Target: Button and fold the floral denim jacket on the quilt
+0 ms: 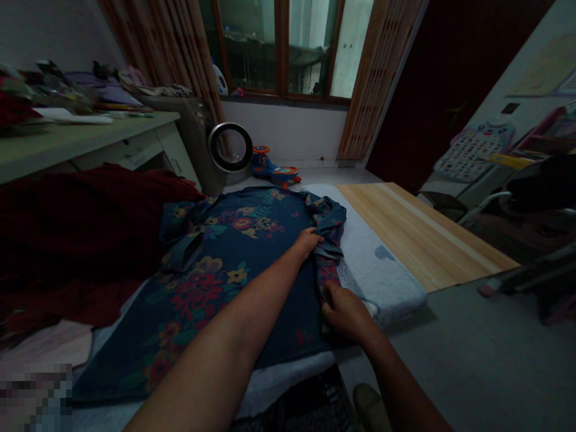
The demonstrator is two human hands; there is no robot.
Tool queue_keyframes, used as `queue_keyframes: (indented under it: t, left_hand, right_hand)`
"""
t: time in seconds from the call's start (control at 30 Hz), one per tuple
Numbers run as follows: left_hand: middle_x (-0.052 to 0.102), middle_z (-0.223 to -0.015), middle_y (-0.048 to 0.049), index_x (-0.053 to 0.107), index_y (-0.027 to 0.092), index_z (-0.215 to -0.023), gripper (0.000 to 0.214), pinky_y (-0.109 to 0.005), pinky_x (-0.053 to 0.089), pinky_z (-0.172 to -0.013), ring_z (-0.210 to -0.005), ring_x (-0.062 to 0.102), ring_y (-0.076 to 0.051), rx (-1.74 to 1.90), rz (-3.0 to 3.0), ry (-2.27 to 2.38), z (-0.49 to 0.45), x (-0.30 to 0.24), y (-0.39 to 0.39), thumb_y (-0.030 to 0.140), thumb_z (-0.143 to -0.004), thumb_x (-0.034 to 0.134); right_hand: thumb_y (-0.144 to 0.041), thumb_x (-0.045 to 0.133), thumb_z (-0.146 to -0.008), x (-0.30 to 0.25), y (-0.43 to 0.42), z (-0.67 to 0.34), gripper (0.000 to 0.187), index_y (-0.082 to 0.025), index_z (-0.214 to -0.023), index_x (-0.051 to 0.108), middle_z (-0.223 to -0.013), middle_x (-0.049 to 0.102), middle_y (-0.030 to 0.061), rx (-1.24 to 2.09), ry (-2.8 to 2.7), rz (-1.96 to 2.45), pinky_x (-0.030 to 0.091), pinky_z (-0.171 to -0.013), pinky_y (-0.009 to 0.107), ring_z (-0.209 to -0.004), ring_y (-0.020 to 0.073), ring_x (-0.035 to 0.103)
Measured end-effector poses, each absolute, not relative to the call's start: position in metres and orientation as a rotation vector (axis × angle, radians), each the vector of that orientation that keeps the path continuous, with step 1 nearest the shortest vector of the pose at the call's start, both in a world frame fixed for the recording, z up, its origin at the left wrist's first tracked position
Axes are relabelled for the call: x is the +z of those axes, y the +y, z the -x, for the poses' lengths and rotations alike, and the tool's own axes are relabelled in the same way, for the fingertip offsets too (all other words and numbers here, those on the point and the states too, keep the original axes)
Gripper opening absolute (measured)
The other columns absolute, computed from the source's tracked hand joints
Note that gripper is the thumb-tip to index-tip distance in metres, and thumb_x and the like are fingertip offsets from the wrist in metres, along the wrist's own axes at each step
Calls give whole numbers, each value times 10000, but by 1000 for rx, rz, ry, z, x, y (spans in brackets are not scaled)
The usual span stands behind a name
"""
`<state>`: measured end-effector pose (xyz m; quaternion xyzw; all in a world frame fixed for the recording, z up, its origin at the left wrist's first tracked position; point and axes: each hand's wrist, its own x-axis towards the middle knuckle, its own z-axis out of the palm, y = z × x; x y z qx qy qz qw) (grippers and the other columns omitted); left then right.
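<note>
A dark blue floral shirt (216,270) lies spread flat on a white padded cloth (382,270) over a wooden board. My left hand (308,240) reaches across it and its fingers close on the shirt's bunched right sleeve (330,225). Closer to me, my right hand (344,312) pinches the same folded edge of fabric at the shirt's right side. The shirt's other sleeve (184,249) lies folded over the body on the left.
A dark red cloth (76,234) is heaped on the left, below a cluttered desk (67,141). The bare wooden board (418,231) stretches to the right. A round fan (230,147) and a toy car (274,169) sit on the floor under the window.
</note>
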<state>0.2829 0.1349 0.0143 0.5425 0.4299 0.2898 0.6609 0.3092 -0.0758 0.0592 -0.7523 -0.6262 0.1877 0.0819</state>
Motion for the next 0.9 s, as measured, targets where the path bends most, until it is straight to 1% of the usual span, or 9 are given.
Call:
queue_keyframes:
  t: [0.1, 0.2, 0.37, 0.43, 0.53, 0.63, 0.7, 0.8, 0.9]
  left_hand:
    - [687, -738, -7, 629, 158, -1172, 506, -276, 534, -615, -557, 619, -132, 698, -1145, 878, -274, 28, 139, 112, -671, 689]
    - [697, -800, -2, 604, 183, -1224, 553, -258, 537, -635, -595, 626, -119, 752, -1091, 810, -255, 40, 143, 113, -679, 669]
    - [704, -832, 5, 601, 197, -1239, 564, -225, 525, -625, -617, 627, -108, 844, -1063, 765, -202, 39, 147, 103, -684, 623]
    - [706, -828, 2, 598, 195, -1246, 556, -227, 525, -621, -621, 633, -114, 850, -1158, 865, -181, 30, 146, 105, -697, 607]
    - [705, -795, -1, 621, 176, -1196, 508, -233, 526, -620, -630, 642, -130, 814, -1351, 1095, -159, 14, 145, 100, -694, 617]
    - [702, -759, -9, 673, 161, -1056, 427, -234, 521, -614, -661, 651, -156, 793, -1445, 1185, -151, 4, 144, 81, -636, 675]
    - [706, -766, -17, 685, 164, -1001, 416, -239, 523, -628, -696, 658, -173, 791, -1504, 1216, -151, 3, 146, 68, -598, 709]
    - [717, -818, -28, 682, 162, -1000, 434, -258, 535, -681, -762, 671, -194, 801, -1584, 1230, -154, 9, 149, 55, -582, 726]
    - [725, -940, -49, 657, 166, -1069, 458, -295, 541, -774, -864, 682, -214, 826, -1645, 1229, -155, 17, 148, 75, -624, 721]
  right_hand:
    - [-203, 488, -849, 67, -75, -304, 110, -189, -937, 551, -881, 674, 72, 544, -1852, 2154, 287, -648, 285, -802, 200, 611]
    - [-231, 510, -858, 73, -73, -292, 106, -193, -948, 551, -856, 661, 51, 525, -1845, 2060, 291, -649, 279, -779, 188, 596]
    - [-255, 539, -854, 67, -72, -264, 129, -200, -969, 560, -899, 673, 49, 554, -1904, 1963, 318, -671, 277, -810, 190, 609]
    - [-272, 541, -854, 60, -72, -254, 150, -202, -983, 570, -924, 685, 57, 584, -1946, 1946, 334, -677, 281, -843, 206, 629]
    - [-290, 538, -856, 48, -71, -245, 179, -195, -1000, 591, -958, 700, 78, 624, -2013, 1947, 364, -694, 290, -894, 234, 651]
    - [-307, 528, -869, 42, -71, -242, 201, -186, -1009, 606, -982, 705, 94, 640, -2041, 1962, 391, -727, 299, -922, 245, 657]
    - [-330, 539, -866, 42, -71, -243, 242, -178, -1040, 611, -1008, 703, 103, 654, -2049, 1950, 404, -748, 306, -938, 250, 654]
    - [-346, 578, -842, 45, -73, -246, 314, -171, -1099, 615, -1028, 699, 104, 705, -2062, 1899, 419, -773, 308, -947, 246, 646]
    - [-327, 615, -815, 46, -77, -250, 376, -164, -1155, 615, -1051, 688, 99, 766, -2066, 1795, 434, -813, 308, -966, 235, 631]
